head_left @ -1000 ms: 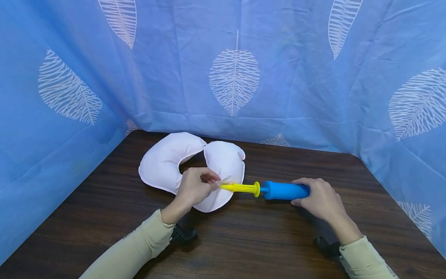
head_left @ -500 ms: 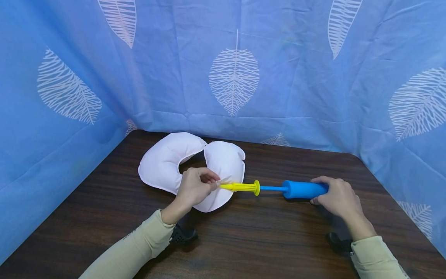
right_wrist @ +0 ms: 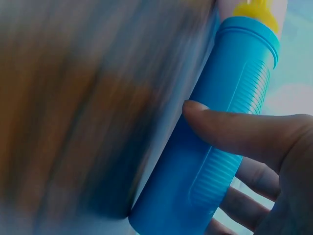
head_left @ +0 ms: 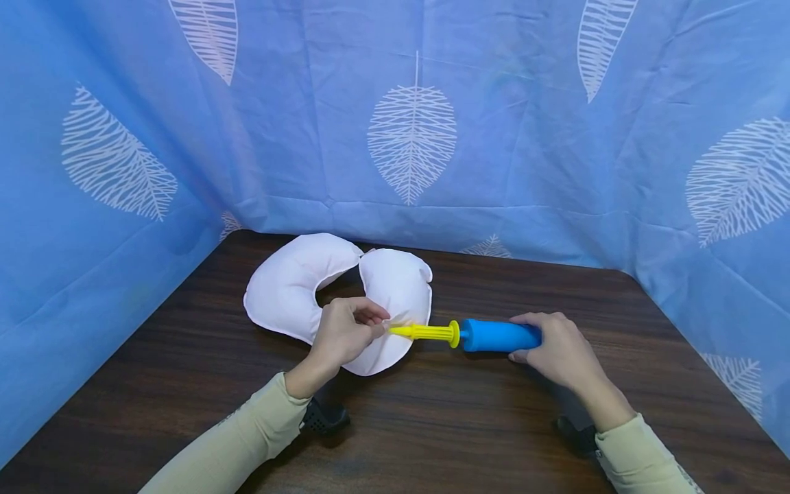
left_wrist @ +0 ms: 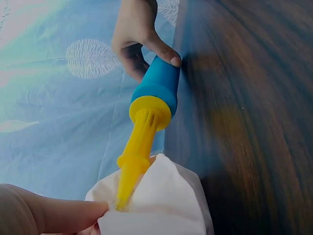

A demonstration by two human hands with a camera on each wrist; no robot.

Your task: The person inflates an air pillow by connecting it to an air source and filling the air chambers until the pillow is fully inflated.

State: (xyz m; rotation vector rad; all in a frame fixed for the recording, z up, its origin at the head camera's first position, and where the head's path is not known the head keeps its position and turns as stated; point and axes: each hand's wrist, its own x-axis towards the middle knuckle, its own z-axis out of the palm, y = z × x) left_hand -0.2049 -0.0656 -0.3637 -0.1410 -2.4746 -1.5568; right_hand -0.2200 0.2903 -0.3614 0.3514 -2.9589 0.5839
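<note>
A white U-shaped inflatable neck pillow (head_left: 284,291) lies on the table, plump, with its ends nearly meeting at the back. My left hand (head_left: 345,333) pinches its clear valve (left_wrist: 120,204) between thumb and fingers. The yellow nozzle (left_wrist: 128,178) of a balloon hand pump sits in that valve. My right hand (head_left: 560,350) grips the pump's blue barrel (head_left: 496,336) toward its right end, the thumb lying across it in the right wrist view. Only a short bit of the blue rod shows between the barrel and the yellow flange (head_left: 455,334).
The dark wood-grain table (head_left: 432,439) runs under both forearms. A blue curtain (head_left: 494,123) with white leaf prints stands close behind and along both sides. Black wrist mounts (head_left: 326,417) hang below the sleeves near the tabletop.
The right hand first pulled the blue barrel to the right, baring the rod, then pushed it back left almost against the yellow flange. The left hand and pillow stay in place.
</note>
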